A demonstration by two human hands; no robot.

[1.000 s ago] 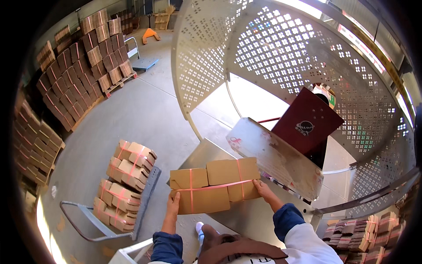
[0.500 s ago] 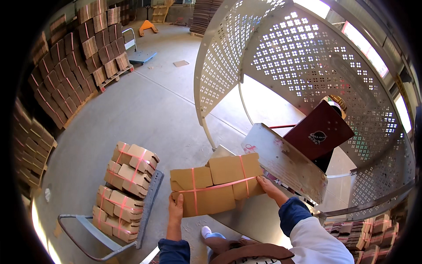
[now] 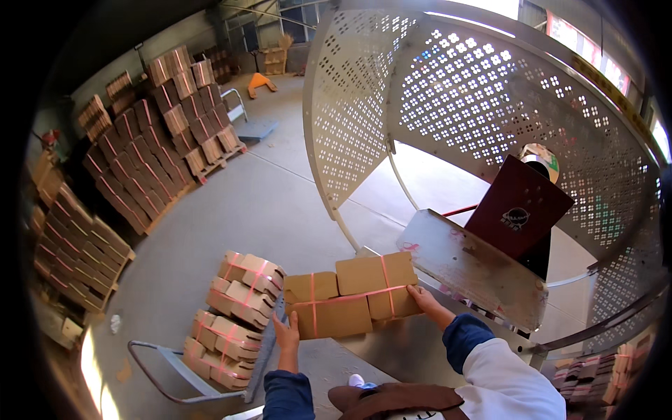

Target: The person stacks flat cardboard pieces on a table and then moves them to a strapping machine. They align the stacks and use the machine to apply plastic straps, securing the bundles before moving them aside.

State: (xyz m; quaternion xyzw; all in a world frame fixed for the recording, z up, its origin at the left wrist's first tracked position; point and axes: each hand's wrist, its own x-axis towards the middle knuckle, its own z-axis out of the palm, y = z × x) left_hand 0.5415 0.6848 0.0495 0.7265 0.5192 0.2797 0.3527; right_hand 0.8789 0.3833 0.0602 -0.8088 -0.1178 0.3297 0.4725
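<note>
A bundle of flat brown cardboard [image 3: 353, 287], tied with crossing pink straps, is held up level in front of me. My left hand [image 3: 285, 332] grips its near left corner, thumb up along the side and the other fingers partly hidden. At the right end, my right hand [image 3: 428, 306] is closed on the edge, with its fingertips out of sight underneath. Just left of the bundle stands a trolley [image 3: 264, 353] with a grey deck, carrying several similar pink-strapped cardboard bundles [image 3: 234, 308] stacked in layers.
A curved perforated metal guard [image 3: 455, 105] rises at the right around a machine with a dark red panel [image 3: 519, 206] and a metal plate [image 3: 469, 269]. Tall stacks of strapped cardboard [image 3: 133, 154] stand on pallets at the left. An orange pallet jack [image 3: 260, 85] is far back.
The view has swung left and up, so the trolley and pallet stacks appear further right. The held bundle now overlaps the trolley's edge in view; both hands keep their grip.
</note>
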